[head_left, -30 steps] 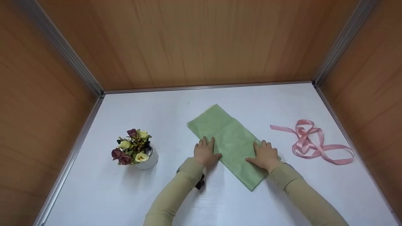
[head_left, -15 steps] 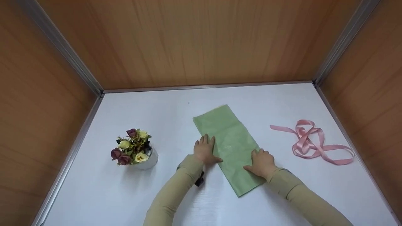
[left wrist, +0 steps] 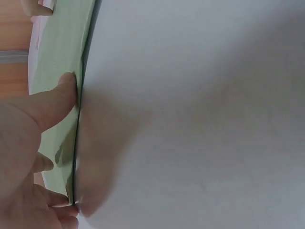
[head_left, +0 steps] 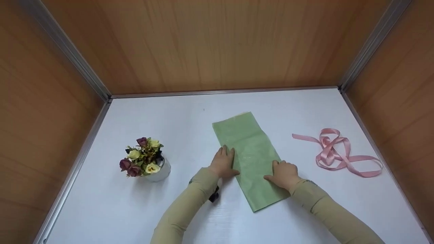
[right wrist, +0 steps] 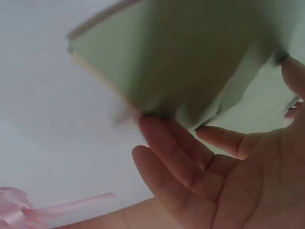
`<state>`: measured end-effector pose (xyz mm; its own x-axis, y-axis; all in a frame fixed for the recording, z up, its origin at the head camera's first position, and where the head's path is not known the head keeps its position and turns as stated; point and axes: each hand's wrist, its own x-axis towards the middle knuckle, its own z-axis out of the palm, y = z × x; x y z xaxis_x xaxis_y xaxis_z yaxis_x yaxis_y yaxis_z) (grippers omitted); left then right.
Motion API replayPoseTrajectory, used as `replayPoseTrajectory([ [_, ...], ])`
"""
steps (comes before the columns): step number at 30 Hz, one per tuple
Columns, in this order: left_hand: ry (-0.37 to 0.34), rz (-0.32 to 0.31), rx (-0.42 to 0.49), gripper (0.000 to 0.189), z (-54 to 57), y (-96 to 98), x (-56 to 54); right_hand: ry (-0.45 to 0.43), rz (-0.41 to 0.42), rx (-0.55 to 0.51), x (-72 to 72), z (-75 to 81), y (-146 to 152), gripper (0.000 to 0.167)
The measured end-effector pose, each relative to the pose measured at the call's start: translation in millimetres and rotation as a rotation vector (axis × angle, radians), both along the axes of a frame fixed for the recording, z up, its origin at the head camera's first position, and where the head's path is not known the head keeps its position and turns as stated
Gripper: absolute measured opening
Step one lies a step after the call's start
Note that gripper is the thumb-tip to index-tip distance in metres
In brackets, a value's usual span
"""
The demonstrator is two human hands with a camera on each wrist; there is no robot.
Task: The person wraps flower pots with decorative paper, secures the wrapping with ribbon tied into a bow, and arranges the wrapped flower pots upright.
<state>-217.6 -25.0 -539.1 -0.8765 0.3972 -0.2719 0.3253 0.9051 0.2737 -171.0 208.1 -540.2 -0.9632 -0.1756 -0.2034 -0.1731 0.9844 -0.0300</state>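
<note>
- Left hand (head_left: pixel 223 166) outstretched, fingers along the left edge of the green paper (head_left: pixel 247 152).
- Right hand (head_left: pixel 284 174) on the opposite edge, thumb on top: pinching or pressing, can't tell!
- Paper's mid-table (head_left: pixel 186 135), short of the back edge; light, even pressure should keep layers squared.
- Underside's hidden, table's front edge cut off.

Soft, even light brightens the desk (head_left: pixel 190 128), with faint shadows falling toward its near edge below the flowerpot (head_left: pixel 162 172). The wooden walls (head_left: pixel 223 47) splay with wide-angle stretch. Wrist views look dimmer, greyer; the right blurs the green paper (right wrist: pixel 190 47).
</note>
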Motion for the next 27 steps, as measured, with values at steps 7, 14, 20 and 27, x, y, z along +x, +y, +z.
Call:
replayPoseTrajectory([
  [7, 0.011, -0.017, -0.035, 0.096, 3.7, 7.1, 11.0, 0.095, 0.062, -0.127, -23.0, -8.2, 8, 0.073],
  [14, 0.050, -0.059, -0.094, 0.097, -0.7, 13.3, 20.9, -0.015, 0.188, -0.209, -35.2, -17.9, 6, 0.065],
  [20, 0.102, -0.075, -0.111, 0.095, -4.5, 11.6, 22.6, -0.040, 0.194, -0.277, -33.6, -17.6, 7, 0.068],
  [27, 0.082, -0.101, -0.096, 0.091, -5.7, 8.9, 19.1, -0.067, 0.158, -0.242, -34.2, -13.5, 4, 0.063],
])
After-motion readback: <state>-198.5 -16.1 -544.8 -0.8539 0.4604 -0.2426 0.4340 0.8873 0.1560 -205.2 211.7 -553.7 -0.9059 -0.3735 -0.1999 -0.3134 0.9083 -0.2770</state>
